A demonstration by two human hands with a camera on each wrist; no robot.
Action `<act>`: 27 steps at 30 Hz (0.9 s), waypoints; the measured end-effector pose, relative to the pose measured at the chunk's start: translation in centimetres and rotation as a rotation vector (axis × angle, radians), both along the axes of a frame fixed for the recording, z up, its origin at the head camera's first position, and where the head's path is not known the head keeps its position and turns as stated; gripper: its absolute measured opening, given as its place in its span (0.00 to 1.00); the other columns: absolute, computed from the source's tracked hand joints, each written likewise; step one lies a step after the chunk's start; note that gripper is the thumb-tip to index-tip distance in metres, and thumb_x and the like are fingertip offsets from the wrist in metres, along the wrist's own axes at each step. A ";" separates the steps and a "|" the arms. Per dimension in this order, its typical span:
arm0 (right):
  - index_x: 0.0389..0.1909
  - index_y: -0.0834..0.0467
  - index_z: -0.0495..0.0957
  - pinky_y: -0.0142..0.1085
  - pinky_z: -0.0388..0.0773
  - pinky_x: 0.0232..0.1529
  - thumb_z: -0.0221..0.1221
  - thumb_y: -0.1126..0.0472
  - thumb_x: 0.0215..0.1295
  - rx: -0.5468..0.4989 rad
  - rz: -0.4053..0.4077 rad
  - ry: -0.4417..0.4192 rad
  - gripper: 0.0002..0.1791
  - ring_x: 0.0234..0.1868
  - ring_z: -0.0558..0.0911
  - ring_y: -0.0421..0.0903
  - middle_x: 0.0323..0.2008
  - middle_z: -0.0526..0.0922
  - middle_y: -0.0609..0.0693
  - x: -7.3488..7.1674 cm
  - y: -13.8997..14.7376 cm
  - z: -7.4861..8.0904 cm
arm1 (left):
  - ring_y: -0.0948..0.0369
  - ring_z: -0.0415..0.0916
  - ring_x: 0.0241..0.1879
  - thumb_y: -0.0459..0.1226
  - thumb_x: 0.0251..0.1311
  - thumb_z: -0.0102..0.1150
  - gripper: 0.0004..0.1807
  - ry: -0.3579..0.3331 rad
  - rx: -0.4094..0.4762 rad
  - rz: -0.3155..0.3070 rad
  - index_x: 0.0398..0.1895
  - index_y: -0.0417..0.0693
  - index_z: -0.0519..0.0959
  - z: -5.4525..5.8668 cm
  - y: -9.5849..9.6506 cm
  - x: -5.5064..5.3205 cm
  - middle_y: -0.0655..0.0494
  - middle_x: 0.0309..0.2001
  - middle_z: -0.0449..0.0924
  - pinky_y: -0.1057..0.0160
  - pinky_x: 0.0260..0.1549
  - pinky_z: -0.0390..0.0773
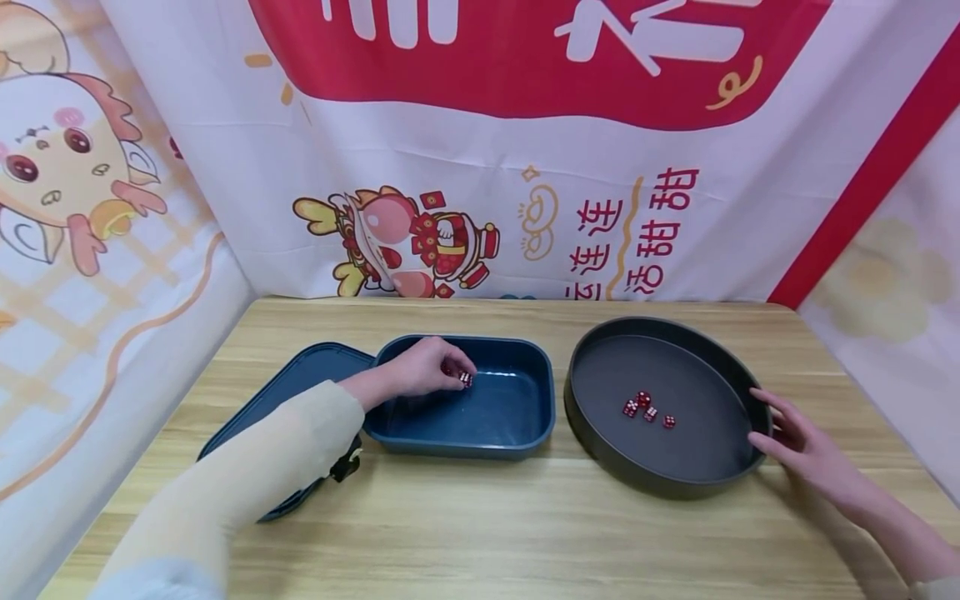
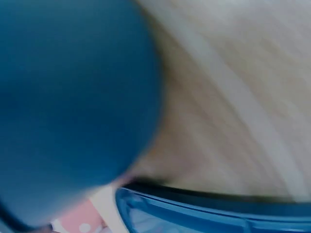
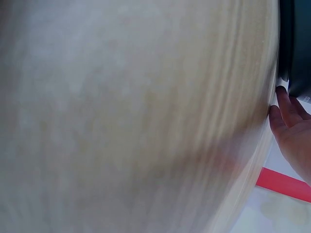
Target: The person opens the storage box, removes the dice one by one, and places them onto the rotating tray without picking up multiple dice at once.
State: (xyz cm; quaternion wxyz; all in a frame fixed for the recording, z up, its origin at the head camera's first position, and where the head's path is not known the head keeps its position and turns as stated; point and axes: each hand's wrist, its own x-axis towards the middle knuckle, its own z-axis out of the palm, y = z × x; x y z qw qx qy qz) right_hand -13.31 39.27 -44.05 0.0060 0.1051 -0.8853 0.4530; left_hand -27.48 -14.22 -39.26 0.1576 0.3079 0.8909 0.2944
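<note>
My left hand (image 1: 431,367) reaches down into a dark blue rectangular container (image 1: 517,408) and pinches red dice (image 1: 466,380) with white dots between thumb and fingers. The fingers partly hide these dice. At the right, my right hand (image 1: 802,446) touches the rim of a round dark grey pan (image 1: 675,354), its thumb and forefinger spread along the edge. Several more red dice (image 1: 669,422) lie in a loose group on the pan's floor. In the right wrist view, the fingers (image 3: 287,114) are just below the pan's side (image 3: 299,48).
A dark blue lid (image 1: 307,383) lies left of the container, partly under my left forearm, with a black clip (image 1: 347,463) near it. Everything stands on a wooden table (image 1: 480,533). A printed cloth (image 1: 465,142) hangs behind the far edge.
</note>
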 end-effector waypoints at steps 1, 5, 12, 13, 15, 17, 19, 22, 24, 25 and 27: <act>0.75 0.53 0.54 0.16 0.67 0.45 0.55 0.66 0.71 -0.005 0.001 -0.002 0.35 0.52 0.62 0.18 0.62 0.57 0.28 0.0 0.0 0.0 | 0.61 0.76 0.32 0.33 0.60 0.66 0.12 0.007 0.016 -0.001 0.47 0.48 0.85 0.3 0.2 0.1 0.62 0.35 0.82 0.65 0.35 0.78; 0.75 0.51 0.53 0.16 0.66 0.46 0.54 0.66 0.71 -0.014 0.004 -0.018 0.35 0.52 0.62 0.18 0.63 0.56 0.29 0.0 0.0 0.0 | 0.61 0.77 0.33 0.33 0.60 0.66 0.13 0.033 0.087 -0.036 0.48 0.47 0.85 1.7 1.5 0.3 0.61 0.34 0.82 0.65 0.35 0.79; 0.75 0.51 0.53 0.16 0.66 0.46 0.55 0.66 0.71 -0.009 0.001 -0.014 0.35 0.52 0.62 0.18 0.64 0.57 0.31 0.0 0.1 -0.1 | 0.63 0.77 0.35 0.32 0.60 0.65 0.13 0.027 0.163 -0.101 0.48 0.48 0.84 3.2 5.4 0.5 0.61 0.35 0.82 0.67 0.39 0.79; 0.75 0.51 0.53 0.16 0.66 0.46 0.55 0.66 0.71 -0.008 0.000 -0.012 0.35 0.52 0.62 0.18 0.64 0.57 0.31 0.0 0.1 -0.1 | 0.63 0.77 0.36 0.33 0.61 0.65 0.13 0.022 0.162 -0.104 0.49 0.48 0.84 3.4 6.1 0.4 0.62 0.35 0.82 0.68 0.40 0.79; 0.75 0.52 0.53 0.16 0.66 0.46 0.55 0.66 0.71 -0.007 -0.002 -0.012 0.35 0.52 0.62 0.18 0.64 0.57 0.32 0.0 0.2 -0.2 | 0.64 0.78 0.37 0.33 0.61 0.65 0.13 0.008 0.170 -0.118 0.49 0.49 0.84 3.9 7.4 0.3 0.62 0.36 0.82 0.68 0.41 0.78; 0.75 0.51 0.53 0.15 0.66 0.46 0.55 0.66 0.71 -0.001 -0.005 -0.017 0.35 0.52 0.62 0.18 0.64 0.57 0.32 0.0 0.2 -0.2 | 0.65 0.78 0.38 0.33 0.61 0.64 0.12 -0.001 0.181 -0.145 0.48 0.48 0.84 4.4 8.8 0.1 0.62 0.37 0.83 0.69 0.42 0.78; 0.75 0.51 0.53 0.15 0.66 0.46 0.55 0.65 0.71 0.003 -0.009 -0.024 0.35 0.52 0.61 0.18 0.65 0.57 0.33 0.0 0.3 -0.3 | 0.66 0.79 0.38 0.33 0.62 0.64 0.12 0.001 0.187 -0.176 0.48 0.46 0.84 4.8 10.0 -0.2 0.61 0.38 0.83 0.69 0.42 0.77; 0.76 0.50 0.52 0.15 0.66 0.46 0.54 0.65 0.72 0.005 -0.012 -0.035 0.35 0.52 0.61 0.18 0.66 0.56 0.34 0.0 0.3 -0.2 | 0.66 0.79 0.38 0.33 0.61 0.64 0.12 0.007 0.191 -0.205 0.48 0.45 0.84 5.4 11.6 -0.6 0.60 0.38 0.84 0.70 0.42 0.77; 0.76 0.50 0.52 0.15 0.66 0.46 0.54 0.65 0.72 0.005 -0.013 -0.038 0.35 0.53 0.61 0.18 0.66 0.56 0.35 0.0 0.3 -0.2 | 0.67 0.79 0.38 0.33 0.61 0.65 0.12 0.012 0.185 -0.207 0.47 0.46 0.84 5.7 12.6 -0.8 0.61 0.38 0.84 0.70 0.40 0.77; 0.76 0.50 0.52 0.15 0.66 0.46 0.54 0.65 0.72 0.004 -0.013 -0.039 0.35 0.53 0.61 0.18 0.66 0.56 0.35 0.0 0.2 -0.2 | 0.67 0.79 0.38 0.33 0.61 0.65 0.11 0.010 0.182 -0.200 0.47 0.47 0.85 5.9 13.1 -0.9 0.62 0.38 0.84 0.70 0.39 0.78; 0.76 0.50 0.52 0.15 0.66 0.46 0.54 0.65 0.72 0.002 -0.013 -0.038 0.35 0.53 0.61 0.18 0.66 0.56 0.35 0.0 0.2 -0.1 | 0.67 0.79 0.38 0.33 0.60 0.66 0.12 -0.003 0.182 -0.187 0.47 0.49 0.85 6.1 14.1 -1.1 0.64 0.38 0.83 0.71 0.38 0.78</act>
